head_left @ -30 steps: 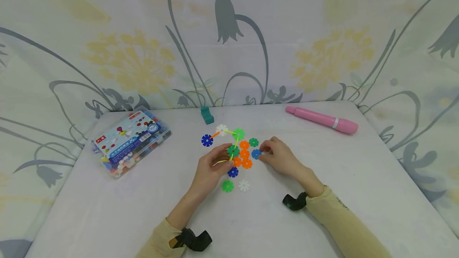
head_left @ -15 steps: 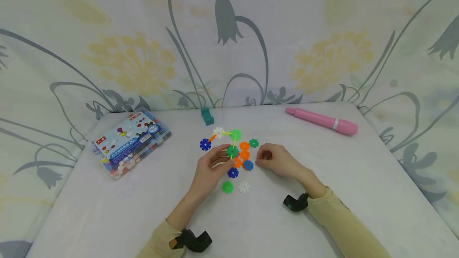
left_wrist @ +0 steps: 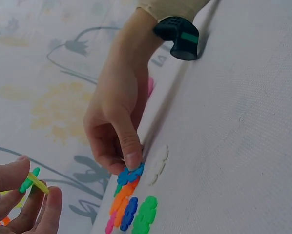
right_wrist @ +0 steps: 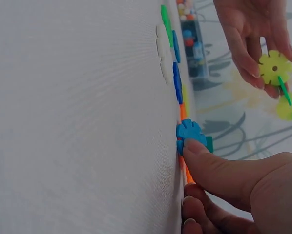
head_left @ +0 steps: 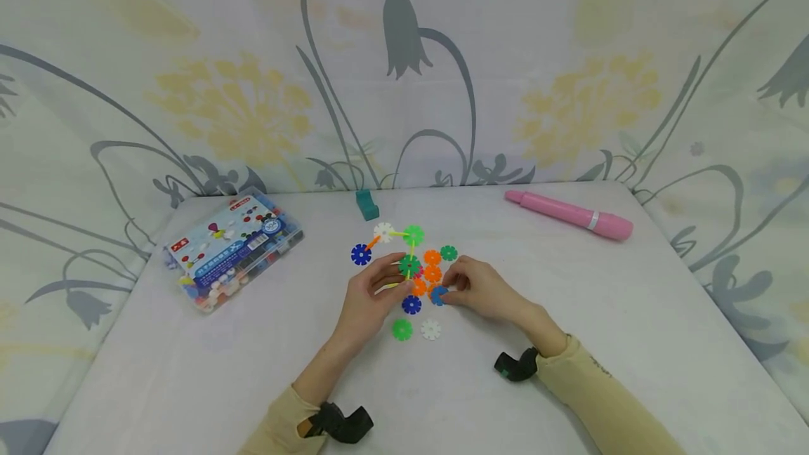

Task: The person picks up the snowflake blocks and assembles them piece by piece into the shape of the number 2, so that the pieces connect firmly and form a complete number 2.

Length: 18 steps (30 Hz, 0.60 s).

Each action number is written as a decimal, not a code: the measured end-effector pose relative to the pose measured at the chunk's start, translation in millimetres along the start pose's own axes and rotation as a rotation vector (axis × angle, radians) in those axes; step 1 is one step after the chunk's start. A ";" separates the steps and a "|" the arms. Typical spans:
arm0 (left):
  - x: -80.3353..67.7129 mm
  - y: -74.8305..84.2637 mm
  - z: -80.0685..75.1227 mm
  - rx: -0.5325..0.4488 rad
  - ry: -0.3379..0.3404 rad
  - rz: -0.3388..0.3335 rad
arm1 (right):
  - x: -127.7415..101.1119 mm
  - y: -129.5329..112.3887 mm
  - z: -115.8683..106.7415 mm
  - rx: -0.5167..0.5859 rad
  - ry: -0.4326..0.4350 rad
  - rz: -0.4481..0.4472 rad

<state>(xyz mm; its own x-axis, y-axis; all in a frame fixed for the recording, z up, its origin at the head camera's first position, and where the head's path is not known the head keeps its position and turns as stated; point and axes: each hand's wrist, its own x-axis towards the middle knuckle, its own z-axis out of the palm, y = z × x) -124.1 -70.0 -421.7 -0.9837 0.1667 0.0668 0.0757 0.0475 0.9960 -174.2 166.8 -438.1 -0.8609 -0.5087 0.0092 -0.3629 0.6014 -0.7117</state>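
Observation:
My left hand [head_left: 371, 300] holds up a chain of interlocking snowflake discs by its near end, pinching a yellow disc [right_wrist: 274, 67] between thumb and fingers. Along the chain come a dark green disc [head_left: 409, 265], a light green disc [head_left: 413, 235], a white disc [head_left: 383, 232] and, at the far left end, a blue disc [head_left: 361, 254]. My right hand [head_left: 485, 292] pinches a lighter blue snowflake disc [right_wrist: 191, 134], thumb on its face, at the edge of several orange discs [head_left: 432, 273] lying on the table. Its fingertips are partly hidden in the head view.
Loose dark blue [head_left: 411, 305], bright green [head_left: 402, 330] and white [head_left: 431, 330] discs lie nearer me. Another green disc [head_left: 449, 253] is beyond the right hand. A clear parts box [head_left: 234, 248] sits left, a teal piece [head_left: 366, 205] at the back, a pink pen-shaped object [head_left: 569, 215] back right.
The lighter blue disc has shifted toward me and slightly left, onto the orange group. My right hand let go of it, then took hold again. The held chain dipped slightly at its far left end.

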 end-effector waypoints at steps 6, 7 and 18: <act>0.6 0.2 0.3 0.014 0.011 -0.011 | 0.2 3.6 1.8 0.049 -0.022 -0.029; 0.8 0.1 -0.1 0.015 0.013 -0.010 | 0.6 3.8 1.8 0.051 -0.026 -0.036; 1.5 1.1 -1.8 -0.034 0.040 -0.013 | -2.0 -30.1 -4.8 0.227 -0.116 -0.032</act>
<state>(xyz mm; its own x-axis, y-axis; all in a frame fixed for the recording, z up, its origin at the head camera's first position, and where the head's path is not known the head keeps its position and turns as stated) -125.8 -71.5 -420.4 -0.9904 0.1266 0.0557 0.0581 0.0155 0.9982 -163.3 152.6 -413.3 -0.7989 -0.6004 -0.0366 -0.2889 0.4364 -0.8521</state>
